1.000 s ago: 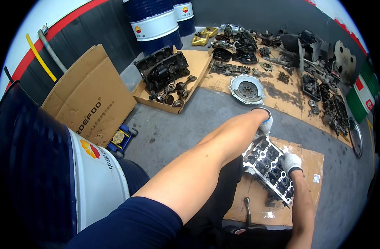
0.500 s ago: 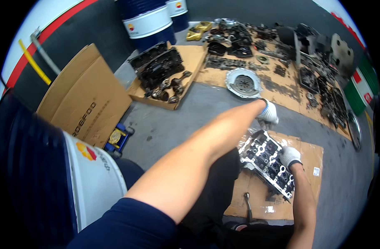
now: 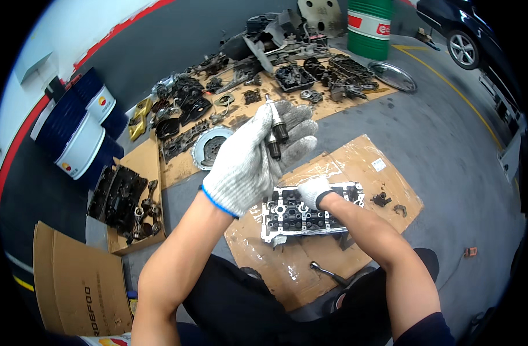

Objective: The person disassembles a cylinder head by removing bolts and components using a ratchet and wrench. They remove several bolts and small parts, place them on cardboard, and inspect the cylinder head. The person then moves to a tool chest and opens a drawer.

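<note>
My left hand (image 3: 258, 158), in a white knit glove with a blue cuff, is raised above the floor and holds two slim dark spark plugs (image 3: 275, 130) upright between its fingers. Below it an aluminium cylinder head (image 3: 292, 216) lies on a sheet of cardboard (image 3: 356, 167). My gloved right hand (image 3: 313, 190) rests on top of the cylinder head, fingers curled down onto it. Whether it grips anything there is hidden.
A ratchet tool (image 3: 327, 271) lies on the cardboard near my knees. Many engine parts (image 3: 287, 75) are spread on cardboard farther away, with a round flywheel (image 3: 209, 147). Blue-and-white drums (image 3: 82, 138) stand left, a green drum (image 3: 370, 26) behind, a flattened box (image 3: 82, 288) at lower left.
My left hand has risen from beside the cylinder head and now holds the spark plugs up in front of me. The view has swung, and my right hand stays on the head.
</note>
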### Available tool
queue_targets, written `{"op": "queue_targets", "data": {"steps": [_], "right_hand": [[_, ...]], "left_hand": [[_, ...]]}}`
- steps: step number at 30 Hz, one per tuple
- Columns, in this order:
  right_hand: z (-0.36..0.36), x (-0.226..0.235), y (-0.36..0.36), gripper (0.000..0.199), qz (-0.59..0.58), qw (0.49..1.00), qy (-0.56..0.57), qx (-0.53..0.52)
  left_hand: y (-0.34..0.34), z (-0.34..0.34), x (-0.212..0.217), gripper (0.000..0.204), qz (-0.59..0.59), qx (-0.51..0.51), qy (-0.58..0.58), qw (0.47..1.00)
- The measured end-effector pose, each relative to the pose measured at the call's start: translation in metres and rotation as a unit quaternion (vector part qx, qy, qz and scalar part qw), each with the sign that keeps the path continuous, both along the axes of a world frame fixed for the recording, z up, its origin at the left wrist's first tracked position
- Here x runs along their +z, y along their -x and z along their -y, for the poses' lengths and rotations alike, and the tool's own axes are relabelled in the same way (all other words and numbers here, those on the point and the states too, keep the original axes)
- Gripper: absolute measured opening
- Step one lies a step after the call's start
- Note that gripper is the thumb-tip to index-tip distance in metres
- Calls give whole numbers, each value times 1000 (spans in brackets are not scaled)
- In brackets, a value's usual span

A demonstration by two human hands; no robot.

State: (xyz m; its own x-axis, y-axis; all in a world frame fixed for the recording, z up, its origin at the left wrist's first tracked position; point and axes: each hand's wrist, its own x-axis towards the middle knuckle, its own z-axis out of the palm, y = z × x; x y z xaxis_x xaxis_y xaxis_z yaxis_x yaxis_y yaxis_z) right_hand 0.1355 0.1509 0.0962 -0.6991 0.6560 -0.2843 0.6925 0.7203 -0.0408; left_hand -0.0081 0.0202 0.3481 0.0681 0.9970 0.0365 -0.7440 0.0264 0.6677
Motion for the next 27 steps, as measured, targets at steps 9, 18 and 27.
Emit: {"op": "queue_targets", "data": {"steps": [9,18,27], "right_hand": [[8,-5,7,25,-27,999,-25,41],[1,-16,-3,24,-54,998,-24,-28],[10,6,10,29,-46,996,37,-68]], "left_hand": [[-24,19,8,34,-3,9,-49,999],[-29,16,5,35,31,-10,-59,998],[-25,19,3,36,8,17,-53,998]]}}
